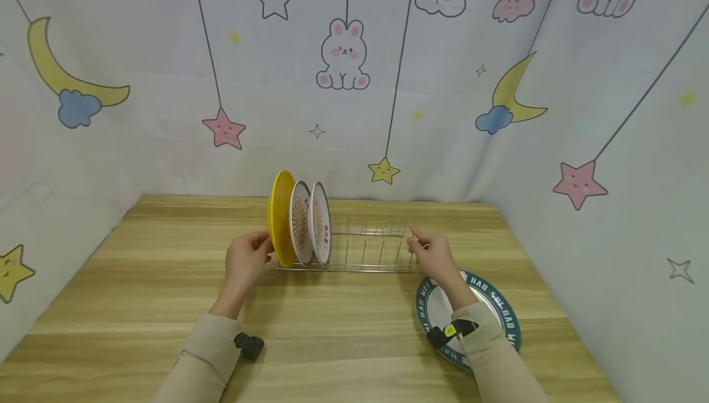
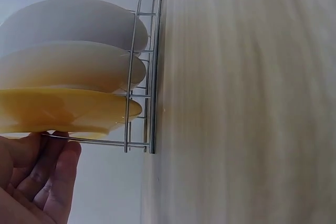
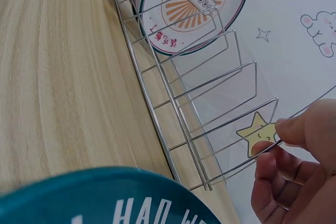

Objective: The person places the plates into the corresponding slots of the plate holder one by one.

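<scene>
A metal wire dish rack [image 1: 372, 270] stands on the table. At its left end my left hand [image 1: 245, 259] pinches the end wire, right beside a yellow plate [image 1: 282, 221]. My right hand [image 1: 436, 256] pinches the wire at the opposite end between thumb and fingers [image 3: 265, 169]. Two white patterned plates, the middle one [image 1: 300, 223] and the right one [image 1: 321, 224], stand upright in the rack next to the yellow plate. The rack's right-hand slots hold no plates. Under my right forearm lies a white plate with a dark green lettered rim [image 1: 506, 314], partly hidden by the sleeve.
The wood-grain table [image 1: 327, 341] extends in front of the rack and to both sides. Behind it hangs a pale cloth backdrop [image 1: 288, 77] printed with stars, moons and rabbits, and it also closes off the left and right sides.
</scene>
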Demonstrator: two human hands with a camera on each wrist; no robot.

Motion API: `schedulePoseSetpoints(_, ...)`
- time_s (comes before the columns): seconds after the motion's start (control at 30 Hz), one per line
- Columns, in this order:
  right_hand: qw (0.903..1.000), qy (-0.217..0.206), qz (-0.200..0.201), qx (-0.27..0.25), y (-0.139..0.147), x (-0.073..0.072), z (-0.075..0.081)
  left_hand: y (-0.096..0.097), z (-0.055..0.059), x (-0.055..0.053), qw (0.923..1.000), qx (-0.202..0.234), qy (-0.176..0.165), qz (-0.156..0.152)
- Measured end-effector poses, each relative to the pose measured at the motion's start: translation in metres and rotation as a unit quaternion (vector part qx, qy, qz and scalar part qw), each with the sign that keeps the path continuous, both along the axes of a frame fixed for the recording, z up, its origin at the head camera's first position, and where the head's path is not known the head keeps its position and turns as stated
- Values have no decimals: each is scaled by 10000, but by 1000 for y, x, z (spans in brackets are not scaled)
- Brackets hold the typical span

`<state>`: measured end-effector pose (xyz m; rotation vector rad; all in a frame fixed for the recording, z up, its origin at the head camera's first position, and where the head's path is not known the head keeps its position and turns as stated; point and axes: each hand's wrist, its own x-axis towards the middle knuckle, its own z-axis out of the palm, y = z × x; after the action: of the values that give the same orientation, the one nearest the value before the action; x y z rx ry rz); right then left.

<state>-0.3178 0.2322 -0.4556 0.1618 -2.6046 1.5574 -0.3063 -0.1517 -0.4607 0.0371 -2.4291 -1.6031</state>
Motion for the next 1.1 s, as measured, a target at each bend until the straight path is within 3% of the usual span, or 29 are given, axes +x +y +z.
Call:
schedulePoseSetpoints(0.27,9994,-298,17,-149,9,7,2,-1,1,-2,9997,-215,-4,-72)
schedulePoseSetpoints(0.63,9994,-289,82,-187,23,19,1,-3,8,-2,9994,-323,-125,26)
schedulePoseSetpoints(1.1,9981,-598,162,-25,36,47,-15,-3,2,-2,9994,-306,-179,21)
